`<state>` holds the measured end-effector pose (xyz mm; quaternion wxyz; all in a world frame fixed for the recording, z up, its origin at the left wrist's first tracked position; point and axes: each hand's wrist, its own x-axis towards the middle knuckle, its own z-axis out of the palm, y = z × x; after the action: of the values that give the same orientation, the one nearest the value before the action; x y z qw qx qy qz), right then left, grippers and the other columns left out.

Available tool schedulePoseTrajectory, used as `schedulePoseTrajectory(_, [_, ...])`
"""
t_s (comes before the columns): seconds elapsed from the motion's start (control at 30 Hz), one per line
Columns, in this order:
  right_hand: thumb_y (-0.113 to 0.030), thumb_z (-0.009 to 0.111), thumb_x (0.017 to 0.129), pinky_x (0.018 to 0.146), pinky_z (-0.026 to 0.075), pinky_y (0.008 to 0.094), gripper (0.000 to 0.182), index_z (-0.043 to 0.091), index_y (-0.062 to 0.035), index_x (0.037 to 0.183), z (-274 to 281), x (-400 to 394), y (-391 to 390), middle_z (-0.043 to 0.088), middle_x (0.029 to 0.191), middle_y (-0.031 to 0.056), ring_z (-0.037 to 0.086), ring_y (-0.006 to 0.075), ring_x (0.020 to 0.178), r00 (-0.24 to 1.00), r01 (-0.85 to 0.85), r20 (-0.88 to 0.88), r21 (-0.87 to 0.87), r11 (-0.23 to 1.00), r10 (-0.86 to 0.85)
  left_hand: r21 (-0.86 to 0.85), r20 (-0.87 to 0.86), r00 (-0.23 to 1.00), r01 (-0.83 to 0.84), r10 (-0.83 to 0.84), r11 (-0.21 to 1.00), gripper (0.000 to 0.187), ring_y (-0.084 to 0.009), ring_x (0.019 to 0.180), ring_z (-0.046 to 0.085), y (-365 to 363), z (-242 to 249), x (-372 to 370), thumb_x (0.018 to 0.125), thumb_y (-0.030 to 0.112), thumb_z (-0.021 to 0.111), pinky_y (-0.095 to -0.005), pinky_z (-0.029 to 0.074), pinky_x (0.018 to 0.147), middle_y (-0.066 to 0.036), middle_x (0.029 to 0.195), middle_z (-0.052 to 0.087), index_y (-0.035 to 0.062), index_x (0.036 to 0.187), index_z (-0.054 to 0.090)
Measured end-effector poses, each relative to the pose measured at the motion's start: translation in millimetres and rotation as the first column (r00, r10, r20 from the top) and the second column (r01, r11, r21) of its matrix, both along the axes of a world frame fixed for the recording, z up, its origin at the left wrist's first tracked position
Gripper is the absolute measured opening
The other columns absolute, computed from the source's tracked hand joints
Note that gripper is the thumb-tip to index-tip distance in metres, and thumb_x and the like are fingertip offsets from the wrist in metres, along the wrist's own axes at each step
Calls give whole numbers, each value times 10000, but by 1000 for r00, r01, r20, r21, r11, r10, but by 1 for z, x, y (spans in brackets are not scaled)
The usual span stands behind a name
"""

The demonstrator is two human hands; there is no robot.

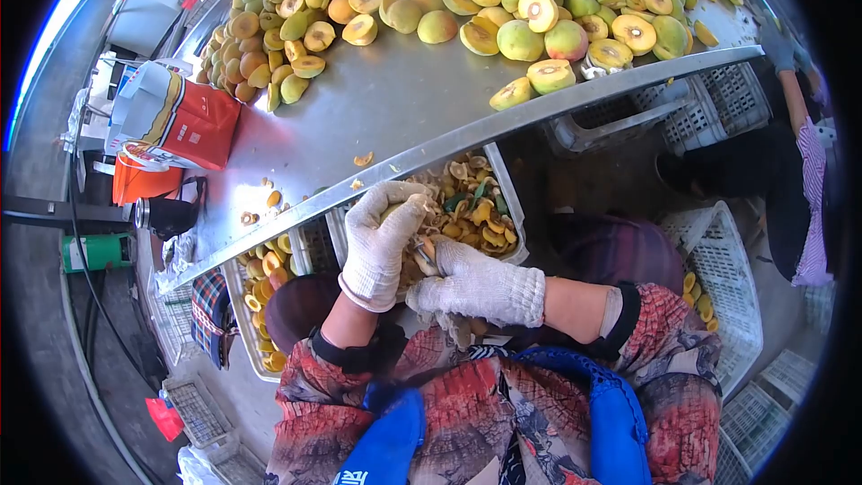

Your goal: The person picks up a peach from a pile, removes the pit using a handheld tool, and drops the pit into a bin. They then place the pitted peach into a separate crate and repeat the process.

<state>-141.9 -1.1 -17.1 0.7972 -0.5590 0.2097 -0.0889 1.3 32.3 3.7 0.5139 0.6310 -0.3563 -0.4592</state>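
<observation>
My left hand (382,238), in a whitish knit glove, curls its fingers closed just past the table's near edge; what it grips is mostly hidden. Beside it my right hand (480,286), gloved alike, closes round a small tool (428,250) of which only a short metallic and orange bit shows. The two hands almost meet above my lap. Right behind them, below the table edge, stands a crate (516,216) of yellow fruit scraps (480,224), with peels and some green leaves.
A metal table (350,117) carries a large heap of halved yellow peaches (435,27). At its left are a red and white bag (193,121) and a dark flask (171,216). Another crate (238,305) holds fruit pieces. A person's striped sleeve (813,202) shows at far right.
</observation>
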Motion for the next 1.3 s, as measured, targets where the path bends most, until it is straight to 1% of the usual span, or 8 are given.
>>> schedulePoseTrajectory(0.1, [-194, 628, 879, 704, 496, 265, 361, 490, -16, 1161, 14, -3, -10, 591, 922, 38, 568, 111, 823, 996, -51, -66, 158, 986, 63, -62, -59, 998, -39, 35, 997, 260, -132, 804, 579, 1, 0, 0, 849, 183, 634, -280, 472, 774, -77, 911, 638, -17, 1016, 623])
schedulePoseTrajectory(0.23, [-258, 617, 863, 695, 506, 347, 392, 505, -23, 1156, 5, 0, -7, 626, 907, 137, 622, 230, 785, 996, 89, -2, -99, 991, -89, -197, 116, 992, 72, -50, 978, 270, -128, 836, 586, 2, -3, -1, 816, 149, 676, -282, 481, 802, -71, 949, 634, -16, 1024, 625])
schedulePoseTrajectory(0.53, [-215, 632, 883, 853, 493, 373, 427, 448, 4, 1201, -5, 0, 8, 622, 952, 92, 621, 267, 945, 972, 4, -224, -292, 957, -73, 99, -13, 954, 299, -299, 949, 203, -113, 856, 587, -6, 4, 16, 822, 130, 667, -258, 471, 803, -55, 918, 638, -23, 956, 652])
schedulePoseTrajectory(0.63, [-223, 625, 894, 727, 531, 322, 377, 464, 0, 1151, 21, -10, -2, 601, 888, 72, 640, 199, 800, 990, -60, -100, 351, 935, 101, 134, -3, 921, 386, -389, 913, 198, -122, 843, 596, -10, 9, 21, 821, 127, 664, -263, 479, 793, -62, 909, 645, -25, 947, 654])
schedulePoseTrajectory(0.73, [-210, 615, 877, 514, 487, 256, 355, 467, -22, 1140, 11, -9, 3, 607, 770, 64, 595, 103, 610, 994, -93, -7, 452, 887, 108, 166, -6, 872, 483, -489, 860, 193, -131, 831, 605, -16, 17, 25, 816, 124, 666, -268, 488, 781, -69, 904, 652, -28, 935, 659])
schedulePoseTrajectory(0.83, [-208, 615, 874, 462, 473, 248, 312, 485, -33, 1097, -1, 0, 13, 603, 718, 52, 561, 99, 511, 998, 59, 26, 172, 983, -65, 181, 144, 803, 552, -578, 814, 190, -138, 821, 615, -24, 23, 24, 804, 122, 676, -272, 496, 766, -73, 874, 662, -25, 925, 671])
schedulePoseTrajectory(0.93, [-242, 628, 893, 476, 500, 249, 314, 485, -31, 1077, 17, -9, -2, 590, 868, 66, 576, 118, 534, 997, -76, 16, 477, 876, 78, 166, 182, 813, 529, -554, 832, 193, -140, 815, 618, -29, 28, 21, 800, 120, 678, -273, 497, 763, -74, 869, 663, -23, 929, 670])
schedulePoseTrajectory(1.3, [-203, 610, 882, 419, 465, 238, 228, 521, -28, 998, 24, -14, -14, 598, 735, 69, 556, 103, 479, 987, -147, 139, 604, 784, 78, -17, -24, 811, 584, -584, 812, 185, -135, 817, 615, -36, 24, 33, 795, 91, 686, -270, 495, 747, -75, 886, 657, -30, 935, 669])
